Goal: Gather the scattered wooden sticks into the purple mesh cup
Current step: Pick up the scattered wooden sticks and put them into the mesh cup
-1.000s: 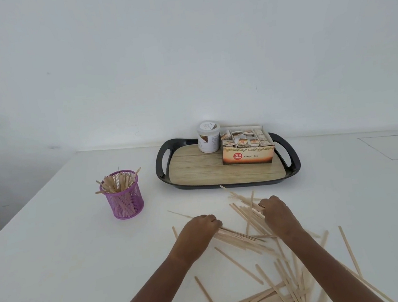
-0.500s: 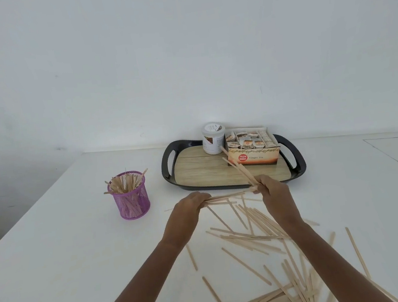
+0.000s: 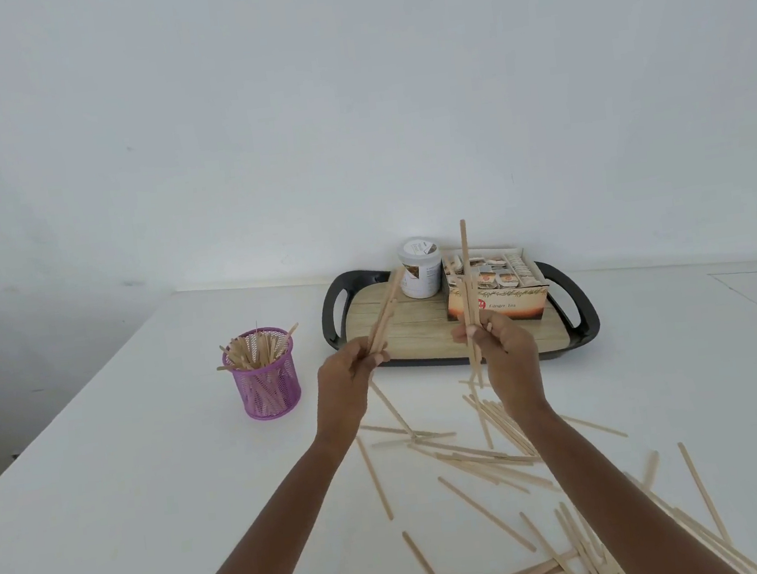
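loose wooden sticks (image 3: 481, 457) lie scattered on the white table (image 3: 129, 480), centre to near right, many crossing, thickest heap at the near edge. purple mesh cup (image 3: 268, 389) stands upright to their left, well apart, already packed with sticks poking past its rim. both hands are raised between the scatter and the tray. left hand (image 3: 347, 377): fingers curled round a small bundle (image 3: 384, 312) that slants up and to the right. right hand (image 3: 508, 343): clenched on a second bundle (image 3: 468, 276), near upright, lower ends hanging below the fist; cannot tell if they touch the table. the two bundles are apart. far side: black tray (image 3: 334, 310) with wood-look floor, holding a white lidded jar (image 3: 420, 265) and just right of it an open ginger tea box (image 3: 499, 308). plain white wall (image 3: 255, 135) behind
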Tool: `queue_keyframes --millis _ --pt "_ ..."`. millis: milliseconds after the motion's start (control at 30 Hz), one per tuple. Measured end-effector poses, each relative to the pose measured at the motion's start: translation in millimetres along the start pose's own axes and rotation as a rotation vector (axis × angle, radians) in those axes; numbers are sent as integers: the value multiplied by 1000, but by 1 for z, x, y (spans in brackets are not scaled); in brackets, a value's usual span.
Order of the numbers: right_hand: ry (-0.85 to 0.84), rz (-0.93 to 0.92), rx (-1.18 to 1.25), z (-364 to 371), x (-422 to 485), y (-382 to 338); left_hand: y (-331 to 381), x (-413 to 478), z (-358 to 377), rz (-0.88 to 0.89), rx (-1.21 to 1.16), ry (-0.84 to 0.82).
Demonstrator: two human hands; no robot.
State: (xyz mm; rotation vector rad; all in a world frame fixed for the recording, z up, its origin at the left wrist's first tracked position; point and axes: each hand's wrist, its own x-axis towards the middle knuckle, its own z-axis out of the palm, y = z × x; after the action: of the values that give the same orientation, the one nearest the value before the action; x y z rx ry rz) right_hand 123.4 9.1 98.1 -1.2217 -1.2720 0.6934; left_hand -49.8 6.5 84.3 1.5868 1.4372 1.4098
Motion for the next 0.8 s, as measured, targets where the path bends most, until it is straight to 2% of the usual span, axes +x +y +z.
queue_keyframes --millis 567,800 --pt "-231 -8 389 105 6 -58 35 39 -58 16 -453 193" --pt "-256 -11 390 150 15 -76 42 62 -96 29 -433 270"
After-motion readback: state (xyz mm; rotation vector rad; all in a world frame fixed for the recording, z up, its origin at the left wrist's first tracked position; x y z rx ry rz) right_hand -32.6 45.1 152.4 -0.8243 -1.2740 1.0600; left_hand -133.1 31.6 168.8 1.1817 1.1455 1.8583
